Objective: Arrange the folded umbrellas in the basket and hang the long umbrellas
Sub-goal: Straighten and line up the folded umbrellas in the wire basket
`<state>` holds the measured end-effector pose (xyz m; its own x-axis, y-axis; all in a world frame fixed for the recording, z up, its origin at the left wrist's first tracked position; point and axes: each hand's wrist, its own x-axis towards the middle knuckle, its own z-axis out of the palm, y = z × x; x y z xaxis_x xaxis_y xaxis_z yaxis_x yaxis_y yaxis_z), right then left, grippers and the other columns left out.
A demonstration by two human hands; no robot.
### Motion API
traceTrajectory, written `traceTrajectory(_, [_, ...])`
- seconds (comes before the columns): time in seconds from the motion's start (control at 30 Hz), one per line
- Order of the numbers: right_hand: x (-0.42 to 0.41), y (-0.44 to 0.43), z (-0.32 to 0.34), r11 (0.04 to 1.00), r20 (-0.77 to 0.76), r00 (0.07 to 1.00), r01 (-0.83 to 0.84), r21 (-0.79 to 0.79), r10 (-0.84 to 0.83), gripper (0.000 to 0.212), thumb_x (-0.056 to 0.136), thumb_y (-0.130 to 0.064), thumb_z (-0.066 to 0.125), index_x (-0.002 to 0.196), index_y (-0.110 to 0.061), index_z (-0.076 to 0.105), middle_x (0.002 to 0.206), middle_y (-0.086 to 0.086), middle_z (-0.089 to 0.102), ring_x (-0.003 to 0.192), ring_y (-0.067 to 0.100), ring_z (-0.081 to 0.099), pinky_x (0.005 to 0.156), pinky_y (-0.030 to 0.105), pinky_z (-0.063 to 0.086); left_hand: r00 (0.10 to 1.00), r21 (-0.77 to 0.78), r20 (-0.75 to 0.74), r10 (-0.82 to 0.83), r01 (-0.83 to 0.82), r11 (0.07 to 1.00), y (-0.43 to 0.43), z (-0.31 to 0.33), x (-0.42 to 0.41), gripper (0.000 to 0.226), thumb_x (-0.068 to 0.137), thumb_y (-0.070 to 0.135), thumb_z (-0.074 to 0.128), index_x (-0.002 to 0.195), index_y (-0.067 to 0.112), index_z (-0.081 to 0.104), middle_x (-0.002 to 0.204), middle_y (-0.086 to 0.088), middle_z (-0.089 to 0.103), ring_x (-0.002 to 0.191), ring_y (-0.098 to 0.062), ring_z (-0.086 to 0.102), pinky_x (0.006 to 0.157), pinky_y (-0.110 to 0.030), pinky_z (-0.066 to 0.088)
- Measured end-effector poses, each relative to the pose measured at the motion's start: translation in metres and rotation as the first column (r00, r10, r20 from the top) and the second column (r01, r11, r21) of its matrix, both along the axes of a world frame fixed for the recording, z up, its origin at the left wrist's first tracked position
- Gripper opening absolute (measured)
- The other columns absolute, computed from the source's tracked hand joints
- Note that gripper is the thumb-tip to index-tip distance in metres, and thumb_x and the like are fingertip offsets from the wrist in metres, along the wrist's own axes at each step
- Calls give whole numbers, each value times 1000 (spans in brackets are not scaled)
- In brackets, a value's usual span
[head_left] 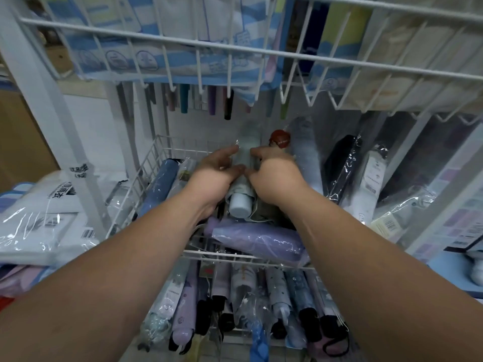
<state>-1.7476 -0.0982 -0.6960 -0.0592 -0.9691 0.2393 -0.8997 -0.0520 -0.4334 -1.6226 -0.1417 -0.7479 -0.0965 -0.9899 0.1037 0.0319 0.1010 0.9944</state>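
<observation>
Two bare hands meet over a pale blue-green folded umbrella in a clear plastic sleeve [239, 205]. The left hand [214, 178] grips its left side and the right hand [274, 176] its right side, the fingers of both curled round the sleeve. The umbrella lies lengthwise in the middle of the white wire basket [146, 173], its rounded handle end toward the person.

A fair part of the sorting looks done. A dusty blue folded umbrella [160, 186] lies along the basket's left wall, parallel to the held one. Below, a row of wrapped folded umbrellas [243, 296] stands packed side by side in a lower wire tier. At the back, several long umbrellas [184, 100] hang with their handles down, though what they hang from is hidden.

Some work seems left. A lavender folded umbrella in plastic wrap [258, 241] lies crosswise over the basket's front edge, out of line with the others. The held umbrella is not yet let go, and more wrapped umbrellas [305, 152] lean unevenly to the right.
</observation>
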Motion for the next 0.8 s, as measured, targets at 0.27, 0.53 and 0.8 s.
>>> traceTrajectory(0.27, [51, -18, -9, 998, 514, 857, -62, 22, 42, 50, 88, -17, 72, 136, -9, 58, 129, 10, 64, 116, 29, 63, 100, 41, 52, 990, -88, 118, 74, -64, 994, 10, 12, 64, 41, 93, 2, 67, 131, 17, 64, 129, -6, 66, 113, -19, 67, 100, -37, 55])
traceTrajectory(0.53, [114, -21, -37, 992, 770, 631, -130, -6, 87, 54, 84, -11, 75, 136, -15, 59, 132, 7, 63, 114, 23, 64, 99, 40, 54, 819, -241, 527, 226, -111, 964, 16, 19, 129, 36, 93, 11, 64, 127, 23, 69, 132, 2, 66, 117, -19, 65, 107, -38, 49])
traceTrajectory(0.8, [130, -23, -68, 955, 716, 691, -267, 131, 95, 59, 83, -10, 78, 138, -16, 57, 126, 4, 66, 111, 22, 65, 95, 39, 56, 315, -129, 942, 117, 15, 992, 14, 8, 134, 39, 80, 19, 53, 118, 19, 65, 119, -16, 55, 106, -37, 62, 93, -46, 54])
